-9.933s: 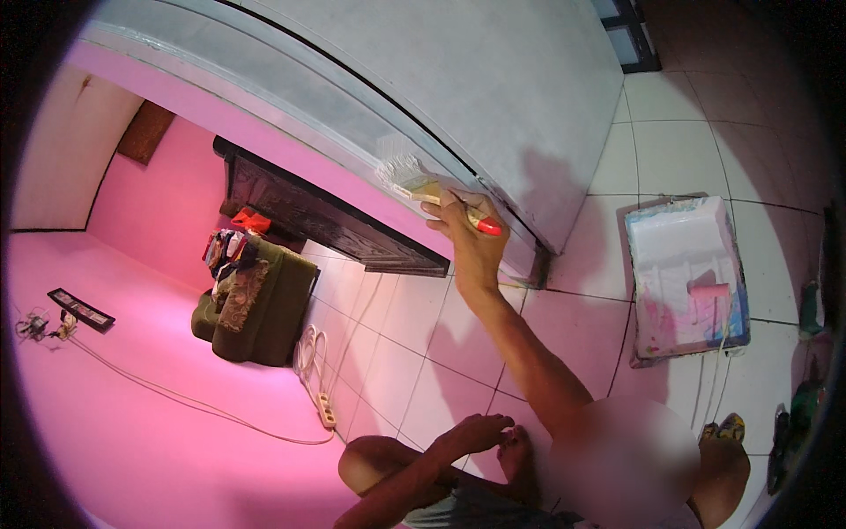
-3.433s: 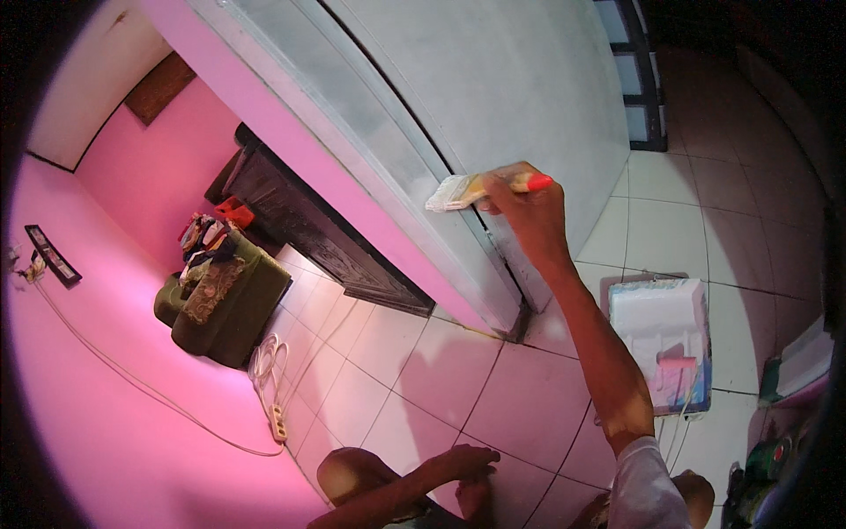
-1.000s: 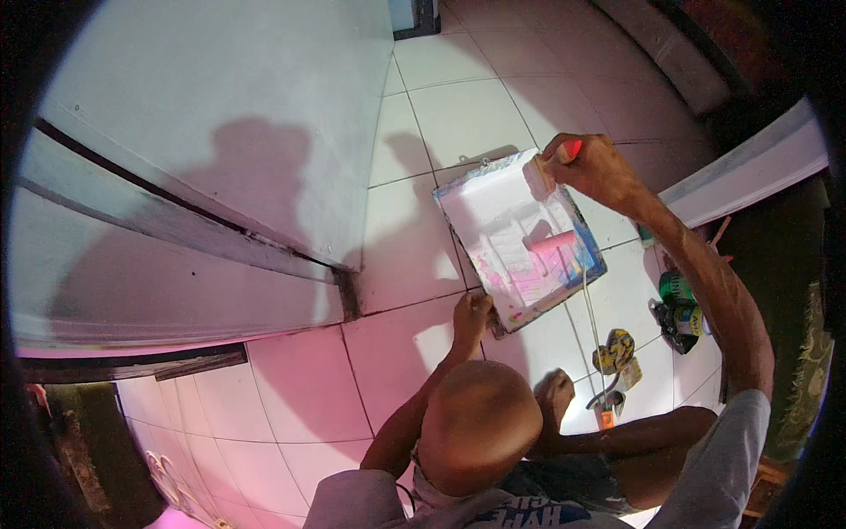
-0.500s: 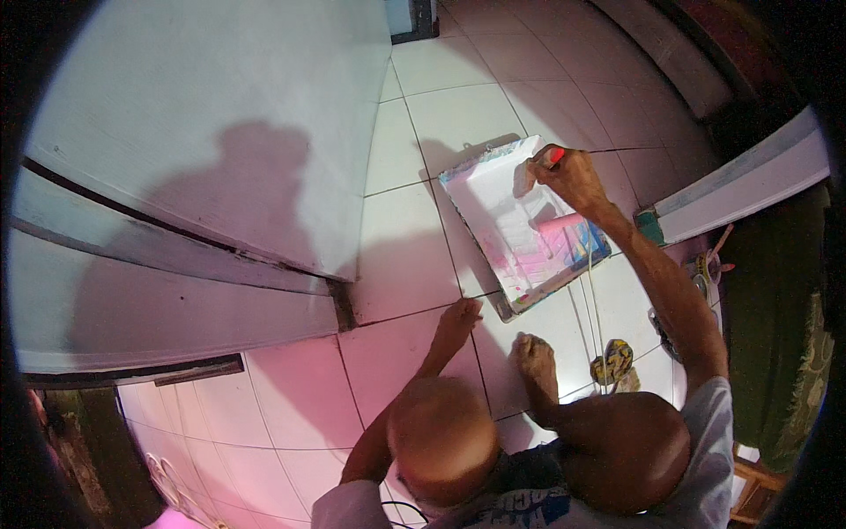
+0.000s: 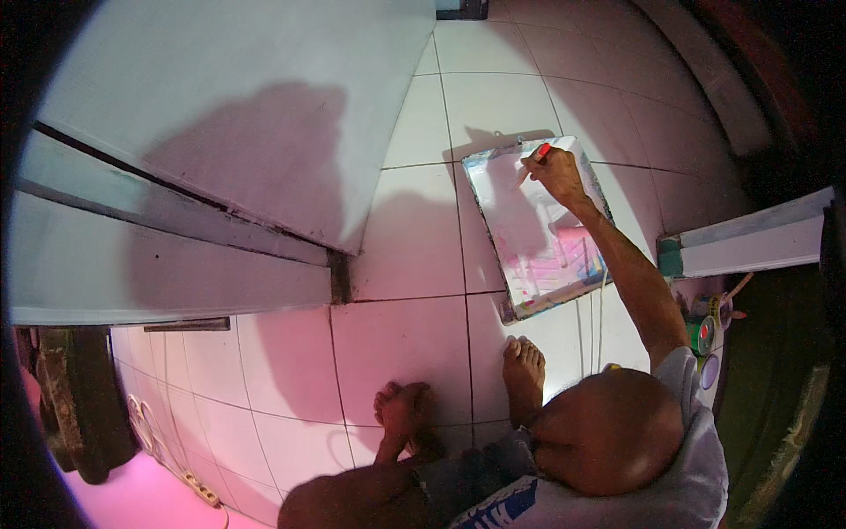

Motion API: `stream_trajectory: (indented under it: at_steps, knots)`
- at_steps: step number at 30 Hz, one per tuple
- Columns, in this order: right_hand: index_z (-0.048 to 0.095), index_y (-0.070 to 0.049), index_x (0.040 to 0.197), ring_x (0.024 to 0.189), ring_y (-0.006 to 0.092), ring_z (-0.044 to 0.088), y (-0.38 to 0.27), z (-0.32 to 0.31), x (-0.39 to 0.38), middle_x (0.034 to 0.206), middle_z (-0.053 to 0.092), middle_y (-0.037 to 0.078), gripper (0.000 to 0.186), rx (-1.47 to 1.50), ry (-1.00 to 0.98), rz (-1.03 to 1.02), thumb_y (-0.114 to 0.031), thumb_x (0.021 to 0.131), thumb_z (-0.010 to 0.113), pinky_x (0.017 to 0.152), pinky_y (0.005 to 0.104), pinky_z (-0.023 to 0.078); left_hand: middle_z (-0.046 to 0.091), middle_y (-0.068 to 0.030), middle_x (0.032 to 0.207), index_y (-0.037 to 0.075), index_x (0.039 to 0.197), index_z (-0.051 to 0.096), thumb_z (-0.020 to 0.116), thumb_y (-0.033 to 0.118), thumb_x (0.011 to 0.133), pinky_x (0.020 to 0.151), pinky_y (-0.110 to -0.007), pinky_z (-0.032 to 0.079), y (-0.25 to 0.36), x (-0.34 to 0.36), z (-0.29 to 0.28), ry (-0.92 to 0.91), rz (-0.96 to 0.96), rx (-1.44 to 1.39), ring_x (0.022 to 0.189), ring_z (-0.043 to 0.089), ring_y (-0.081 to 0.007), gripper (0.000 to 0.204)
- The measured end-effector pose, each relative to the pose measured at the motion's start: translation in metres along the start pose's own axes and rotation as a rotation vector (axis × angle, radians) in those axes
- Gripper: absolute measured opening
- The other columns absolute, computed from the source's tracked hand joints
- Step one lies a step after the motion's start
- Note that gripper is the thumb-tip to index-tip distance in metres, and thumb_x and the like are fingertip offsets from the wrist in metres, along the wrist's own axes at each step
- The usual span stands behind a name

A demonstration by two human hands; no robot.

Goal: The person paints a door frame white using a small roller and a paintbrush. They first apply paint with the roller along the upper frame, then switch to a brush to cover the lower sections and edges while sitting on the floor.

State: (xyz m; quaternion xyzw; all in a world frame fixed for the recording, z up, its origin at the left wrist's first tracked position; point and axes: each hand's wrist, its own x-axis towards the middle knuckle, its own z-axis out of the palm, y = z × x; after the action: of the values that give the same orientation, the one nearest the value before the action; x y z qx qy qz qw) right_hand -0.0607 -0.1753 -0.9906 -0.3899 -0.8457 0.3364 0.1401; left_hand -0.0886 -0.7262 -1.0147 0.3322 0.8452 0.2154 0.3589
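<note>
Over the far part of a paint tray (image 5: 485, 256), my right hand (image 5: 560, 179) is closed on a paintbrush (image 5: 523, 179) with a red handle. Its bristles point down toward the white paint. The shallow tray lies tilted on the floor, its rim splashed with paint. Pink paint and a pink roller-like cylinder (image 5: 575, 233) are at its near end, partly behind my forearm. What seems to be my left hand (image 5: 394, 414) is low by my left foot, well apart from the tray. Its fingers blend with the foot in shadow.
A pale wall (image 5: 229, 106) with a dark-edged ledge stands at left. Paint cans (image 5: 701, 335) gather at right beside a white board-like edge (image 5: 758, 238). A white cable (image 5: 604, 317) passes near my right foot (image 5: 526, 370); a power strip (image 5: 201, 488) lies at lower left.
My right hand still holds the paintbrush over the tray. My left limb has drawn back from beside the tray, and my left knee has dropped outward. The whole view has shifted slightly.
</note>
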Motion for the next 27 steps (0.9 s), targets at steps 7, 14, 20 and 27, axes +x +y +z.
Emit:
stream_trajectory:
  at_steps: [7, 14, 20, 27]
  knots:
    - [0.070, -0.002, 0.076, 0.060, 0.0200, 0.066, 0.003, -0.010, -0.006, 0.063, 0.066, 0.010, 0.032, -0.089, 0.000, -0.031, -0.030, 0.089, 0.063, 0.064, 0.0336, 0.053, 0.069, -0.0105, 0.093, 0.018, 0.103, 0.070, 0.065, 0.032, 0.086, 0.077, -0.047, 0.047, 0.015, 0.012, -0.003, 0.136, 0.002, 0.305, 0.085, 0.063, -0.0311, 0.023]
    - [0.068, -0.002, 0.075, 0.058, 0.0239, 0.064, 0.020, 0.000, -0.022, 0.063, 0.065, 0.012, 0.031, -0.103, -0.008, -0.005, -0.030, 0.088, 0.063, 0.062, 0.0359, 0.051, 0.069, -0.0073, 0.091, 0.017, 0.103, 0.069, 0.063, 0.031, 0.087, 0.075, -0.047, 0.048, -0.006, 0.021, 0.000, 0.063, 0.043, 0.280, 0.083, 0.062, -0.0323, 0.022]
    - [0.066, -0.001, 0.075, 0.058, 0.0265, 0.064, 0.012, 0.001, -0.014, 0.064, 0.065, 0.013, 0.030, -0.102, 0.038, -0.034, -0.029, 0.086, 0.064, 0.062, 0.0375, 0.051, 0.069, -0.0095, 0.088, 0.014, 0.102, 0.069, 0.063, 0.030, 0.087, 0.074, -0.047, 0.049, -0.005, 0.021, 0.002, 0.114, 0.037, 0.223, 0.081, 0.064, -0.0330, 0.022]
    - [0.064, 0.000, 0.076, 0.060, 0.0308, 0.064, -0.005, 0.005, -0.006, 0.066, 0.065, 0.016, 0.030, -0.087, 0.080, -0.062, -0.029, 0.085, 0.065, 0.062, 0.0398, 0.051, 0.068, -0.0148, 0.086, 0.010, 0.099, 0.067, 0.062, 0.029, 0.088, 0.069, -0.047, 0.051, -0.023, 0.026, 0.008, 0.127, 0.139, 0.193, 0.078, 0.065, -0.0361, 0.022]
